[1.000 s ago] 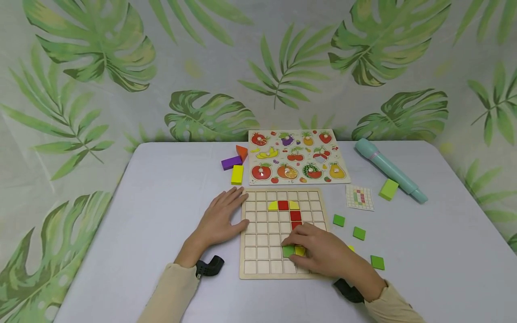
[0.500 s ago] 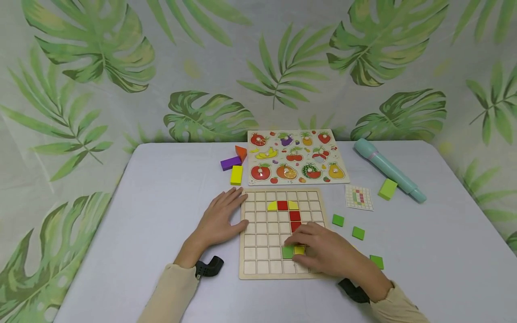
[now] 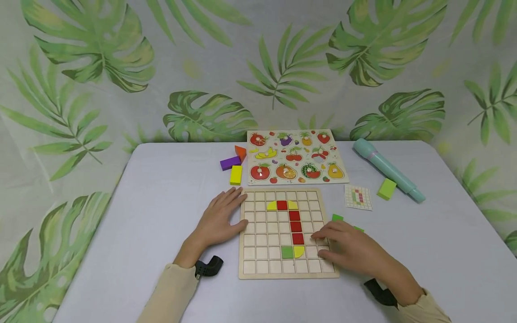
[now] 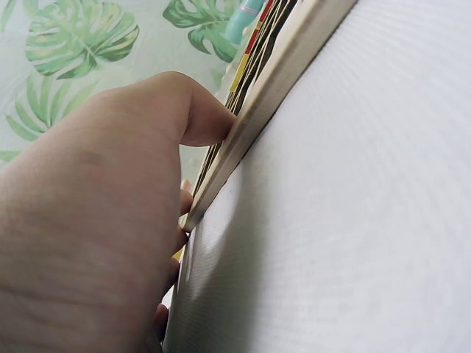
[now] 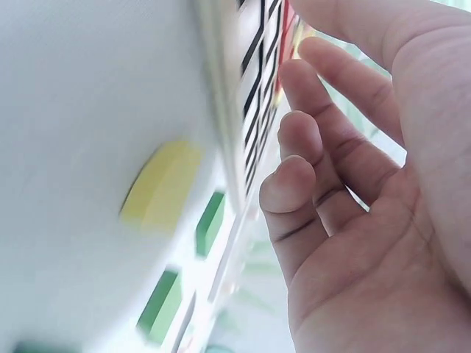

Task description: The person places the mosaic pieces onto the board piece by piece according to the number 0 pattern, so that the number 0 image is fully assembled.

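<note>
A wooden grid board (image 3: 262, 267) lies flat on the white table. Set in its cells are a column of red square tiles (image 3: 296, 226), another red tile (image 3: 282, 205) between yellow rounded pieces (image 3: 272, 205), and a green square tile (image 3: 287, 252) beside a yellow quarter-round piece (image 3: 299, 251). My left hand (image 3: 221, 220) rests along the board's left edge, fingers spread, thumb on the rim. Over the board's right side hovers my right hand (image 3: 355, 251), fingers loosely bent, holding nothing. The right wrist view shows a loose yellow piece (image 5: 165, 184) and green tiles (image 5: 210, 223) on the table.
Behind the board lies a fruit puzzle (image 3: 298, 157). Purple (image 3: 230, 163), yellow (image 3: 236, 175) and orange (image 3: 240, 153) blocks sit to its left. A pattern card (image 3: 358, 198), a lime-green block (image 3: 386, 189) and a teal microphone-shaped stick (image 3: 389, 170) lie at the right.
My right hand has drawn back to the right, away from the green tile and the yellow quarter-round piece, uncovering the lowest red tile. My left hand has stayed in place.
</note>
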A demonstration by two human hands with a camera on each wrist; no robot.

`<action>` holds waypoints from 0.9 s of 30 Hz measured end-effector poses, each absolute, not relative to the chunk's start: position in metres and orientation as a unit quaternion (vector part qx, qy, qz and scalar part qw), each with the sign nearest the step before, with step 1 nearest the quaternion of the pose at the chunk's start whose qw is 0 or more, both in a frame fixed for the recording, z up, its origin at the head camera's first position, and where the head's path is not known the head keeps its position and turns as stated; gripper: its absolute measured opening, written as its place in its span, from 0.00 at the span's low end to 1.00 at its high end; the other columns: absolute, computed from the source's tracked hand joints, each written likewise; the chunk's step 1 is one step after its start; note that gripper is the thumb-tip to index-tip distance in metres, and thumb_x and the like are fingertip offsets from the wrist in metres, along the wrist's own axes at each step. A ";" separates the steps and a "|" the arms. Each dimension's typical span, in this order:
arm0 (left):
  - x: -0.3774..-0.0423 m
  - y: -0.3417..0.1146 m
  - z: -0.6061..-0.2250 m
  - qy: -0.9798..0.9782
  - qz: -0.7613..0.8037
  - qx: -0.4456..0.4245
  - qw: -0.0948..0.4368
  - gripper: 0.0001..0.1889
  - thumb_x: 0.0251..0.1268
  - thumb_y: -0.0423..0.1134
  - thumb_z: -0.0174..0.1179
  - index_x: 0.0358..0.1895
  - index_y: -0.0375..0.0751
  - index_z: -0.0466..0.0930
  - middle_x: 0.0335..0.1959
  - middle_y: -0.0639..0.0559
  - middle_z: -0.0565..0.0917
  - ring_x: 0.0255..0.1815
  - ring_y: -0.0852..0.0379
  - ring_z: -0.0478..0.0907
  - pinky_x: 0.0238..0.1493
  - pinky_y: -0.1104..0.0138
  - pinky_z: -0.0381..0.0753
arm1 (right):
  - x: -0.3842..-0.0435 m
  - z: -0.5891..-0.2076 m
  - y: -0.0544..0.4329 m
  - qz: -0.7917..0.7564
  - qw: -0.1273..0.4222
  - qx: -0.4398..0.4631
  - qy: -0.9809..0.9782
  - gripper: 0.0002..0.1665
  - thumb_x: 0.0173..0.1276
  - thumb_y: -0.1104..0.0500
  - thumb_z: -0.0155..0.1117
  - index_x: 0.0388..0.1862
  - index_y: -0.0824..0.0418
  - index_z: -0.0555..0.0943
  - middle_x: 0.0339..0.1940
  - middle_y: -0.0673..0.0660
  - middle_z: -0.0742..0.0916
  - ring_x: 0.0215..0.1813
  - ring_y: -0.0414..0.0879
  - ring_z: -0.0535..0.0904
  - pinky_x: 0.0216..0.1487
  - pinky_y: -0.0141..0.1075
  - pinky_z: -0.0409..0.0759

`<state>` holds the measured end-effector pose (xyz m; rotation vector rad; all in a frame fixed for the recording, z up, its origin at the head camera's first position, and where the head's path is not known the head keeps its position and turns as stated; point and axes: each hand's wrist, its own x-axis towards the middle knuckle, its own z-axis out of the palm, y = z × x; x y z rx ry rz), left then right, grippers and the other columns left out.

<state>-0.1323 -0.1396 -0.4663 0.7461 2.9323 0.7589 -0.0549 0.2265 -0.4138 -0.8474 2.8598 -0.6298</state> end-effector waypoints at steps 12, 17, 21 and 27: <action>-0.133 -0.140 -0.466 0.940 0.244 0.239 0.010 0.38 0.67 0.53 0.61 0.79 0.45 0.66 0.83 0.48 0.61 0.84 0.47 0.53 0.84 0.49 0.50 | -0.047 -0.418 0.263 -0.176 0.035 -0.236 0.955 0.23 0.59 0.53 0.80 0.54 0.45 0.87 0.50 0.38 0.86 0.51 0.37 0.79 0.52 0.40 0.85; -0.133 -0.140 -0.468 0.940 0.245 0.239 0.005 0.38 0.67 0.53 0.61 0.78 0.45 0.66 0.82 0.48 0.62 0.84 0.46 0.53 0.84 0.48 0.52 | -0.045 -0.420 0.276 -0.173 0.040 -0.231 0.957 0.22 0.59 0.53 0.80 0.53 0.44 0.87 0.50 0.37 0.85 0.51 0.37 0.80 0.53 0.40 0.86; -0.133 -0.140 -0.467 0.940 0.244 0.237 0.014 0.38 0.68 0.54 0.61 0.79 0.46 0.65 0.83 0.49 0.61 0.85 0.48 0.52 0.84 0.49 0.50 | -0.042 -0.421 0.283 -0.164 0.036 -0.232 0.958 0.21 0.59 0.53 0.81 0.51 0.43 0.87 0.49 0.37 0.85 0.52 0.38 0.80 0.53 0.41 0.86; -0.132 -0.140 -0.467 0.941 0.242 0.237 0.015 0.38 0.68 0.54 0.60 0.79 0.46 0.65 0.83 0.49 0.61 0.85 0.48 0.52 0.84 0.49 0.51 | -0.041 -0.418 0.289 -0.167 0.052 -0.227 0.958 0.22 0.59 0.53 0.81 0.51 0.41 0.86 0.51 0.37 0.85 0.53 0.40 0.81 0.53 0.41 0.85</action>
